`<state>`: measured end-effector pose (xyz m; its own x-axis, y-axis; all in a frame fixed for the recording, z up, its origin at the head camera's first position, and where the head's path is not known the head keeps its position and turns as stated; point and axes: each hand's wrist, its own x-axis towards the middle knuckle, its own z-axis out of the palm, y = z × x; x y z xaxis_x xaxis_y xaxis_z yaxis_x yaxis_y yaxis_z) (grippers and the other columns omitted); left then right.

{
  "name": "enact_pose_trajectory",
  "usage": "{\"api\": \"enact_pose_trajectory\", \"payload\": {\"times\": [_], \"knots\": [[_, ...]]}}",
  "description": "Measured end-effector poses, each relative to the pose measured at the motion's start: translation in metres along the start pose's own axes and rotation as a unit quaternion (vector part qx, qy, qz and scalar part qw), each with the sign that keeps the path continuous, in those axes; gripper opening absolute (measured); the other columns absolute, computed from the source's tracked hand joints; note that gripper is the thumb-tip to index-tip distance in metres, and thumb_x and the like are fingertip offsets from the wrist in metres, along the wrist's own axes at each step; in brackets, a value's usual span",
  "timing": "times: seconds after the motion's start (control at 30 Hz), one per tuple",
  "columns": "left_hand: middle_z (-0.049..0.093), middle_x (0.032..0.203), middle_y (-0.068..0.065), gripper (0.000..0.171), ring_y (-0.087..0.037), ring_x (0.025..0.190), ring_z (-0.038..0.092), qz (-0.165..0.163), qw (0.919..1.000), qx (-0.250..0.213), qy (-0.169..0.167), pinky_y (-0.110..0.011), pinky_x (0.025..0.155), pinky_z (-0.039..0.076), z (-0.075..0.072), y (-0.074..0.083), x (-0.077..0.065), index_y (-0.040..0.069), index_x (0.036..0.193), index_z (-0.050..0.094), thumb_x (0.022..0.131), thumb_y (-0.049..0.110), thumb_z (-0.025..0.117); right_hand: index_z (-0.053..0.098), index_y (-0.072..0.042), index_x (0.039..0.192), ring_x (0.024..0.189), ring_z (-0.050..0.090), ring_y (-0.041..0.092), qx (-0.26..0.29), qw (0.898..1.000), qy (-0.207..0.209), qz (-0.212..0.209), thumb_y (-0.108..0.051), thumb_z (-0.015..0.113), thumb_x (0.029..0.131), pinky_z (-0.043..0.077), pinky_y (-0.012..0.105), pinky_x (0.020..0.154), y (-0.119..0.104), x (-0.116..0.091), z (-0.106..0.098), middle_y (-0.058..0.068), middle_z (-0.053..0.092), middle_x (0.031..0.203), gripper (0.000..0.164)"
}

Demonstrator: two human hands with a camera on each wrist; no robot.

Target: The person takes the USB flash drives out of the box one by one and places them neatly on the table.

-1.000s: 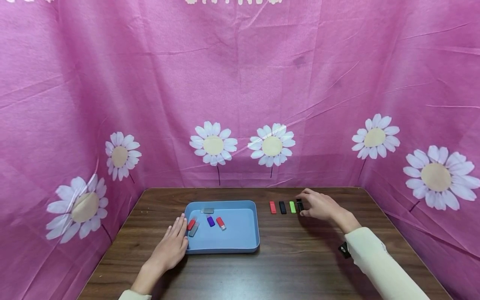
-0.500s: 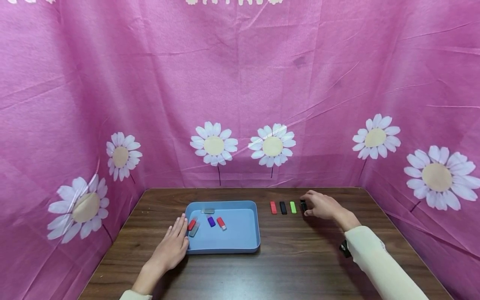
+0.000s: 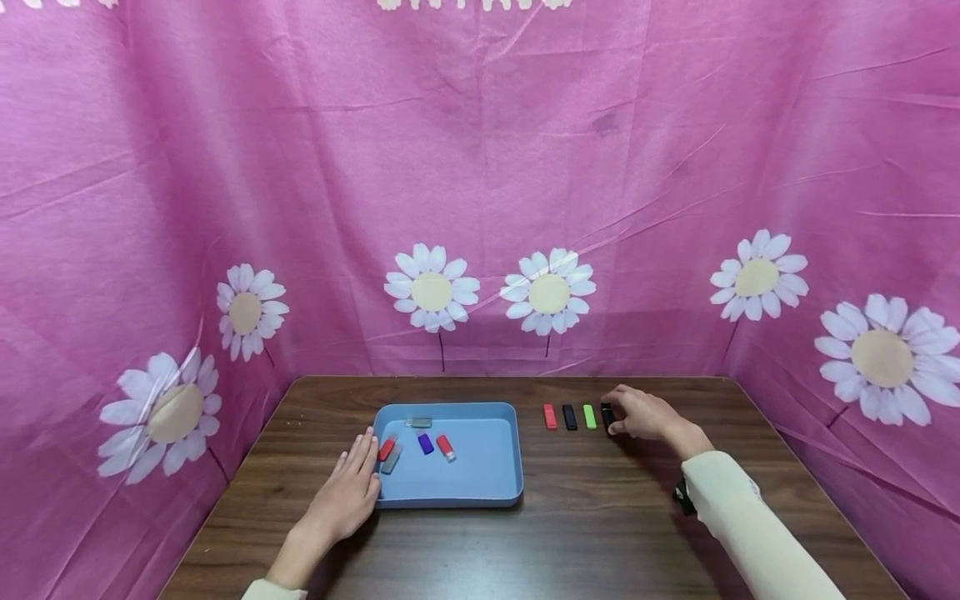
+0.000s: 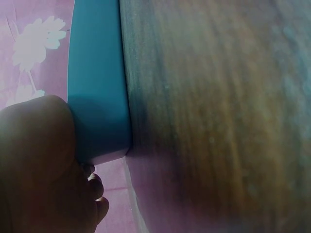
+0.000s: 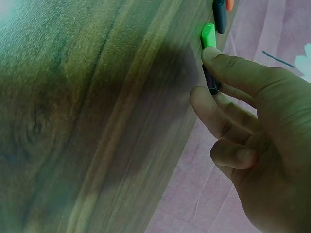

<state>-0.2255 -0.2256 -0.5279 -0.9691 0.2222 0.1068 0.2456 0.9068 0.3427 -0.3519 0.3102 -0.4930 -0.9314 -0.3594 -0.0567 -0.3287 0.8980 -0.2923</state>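
Observation:
My left hand lies with straight fingers against the left side of a blue tray; the left wrist view shows the thumb at the tray's wall. My right hand pinches a black USB stick between thumb and fingers at the right end of a row on the table. In the right wrist view the fingers partly hide that black stick. Left of it in the row are a green USB stick, another black stick and a red one.
Inside the tray lie several USB sticks: a purple one, a red one, a grey one, and a red and a grey one near the left wall. Pink flowered cloth hangs behind and beside the wooden table.
My right hand has shifted the black USB stick slightly right, away from the green one, then held it nearly still. The left hand stays at the tray.

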Motion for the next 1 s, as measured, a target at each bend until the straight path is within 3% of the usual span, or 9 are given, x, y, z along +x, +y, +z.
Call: {"api": "enact_pose_trajectory", "payload": {"times": [0.2, 0.43, 1.0], "knots": [[0.026, 0.174, -0.027, 0.06, -0.046, 0.162, 0.025, 0.001, 1.0, -0.001, 0.0, -0.065, 0.129, 0.026, -0.0017, 0.0012, -0.0008, -0.011, 0.161, 0.034, 0.109, 0.015, 0.05, 0.063, 0.001, 0.143, 0.061, 0.063, 0.007, 0.015, 1.0, -0.008, 0.008, -0.02, 0.085, 0.091, 0.054, 0.036, 0.07, 0.0024, -0.0003, 0.0026, 0.022, 0.059, 0.142, 0.06], [0.025, 0.174, -0.027, 0.061, -0.046, 0.162, 0.025, 0.0, 1.0, -0.005, -0.003, -0.066, 0.129, 0.025, -0.0025, 0.0025, -0.0013, -0.011, 0.161, 0.033, 0.109, 0.015, 0.05, 0.062, -0.001, 0.144, 0.06, 0.064, 0.007, 0.026, 0.999, -0.012, 0.016, -0.021, 0.085, 0.091, 0.058, 0.041, 0.076, 0.0069, 0.0016, 0.0075, 0.023, 0.057, 0.147, 0.06], [0.024, 0.175, -0.026, 0.061, -0.046, 0.162, 0.024, -0.003, 1.0, -0.009, -0.003, -0.065, 0.13, 0.025, -0.0016, 0.0019, -0.0004, -0.01, 0.162, 0.033, 0.109, 0.016, 0.05, 0.064, 0.001, 0.14, 0.062, 0.065, 0.008, 0.044, 0.999, -0.004, 0.016, -0.018, 0.081, 0.094, 0.055, 0.03, 0.061, 0.0088, -0.0015, 0.0086, 0.021, 0.061, 0.132, 0.053]]}}
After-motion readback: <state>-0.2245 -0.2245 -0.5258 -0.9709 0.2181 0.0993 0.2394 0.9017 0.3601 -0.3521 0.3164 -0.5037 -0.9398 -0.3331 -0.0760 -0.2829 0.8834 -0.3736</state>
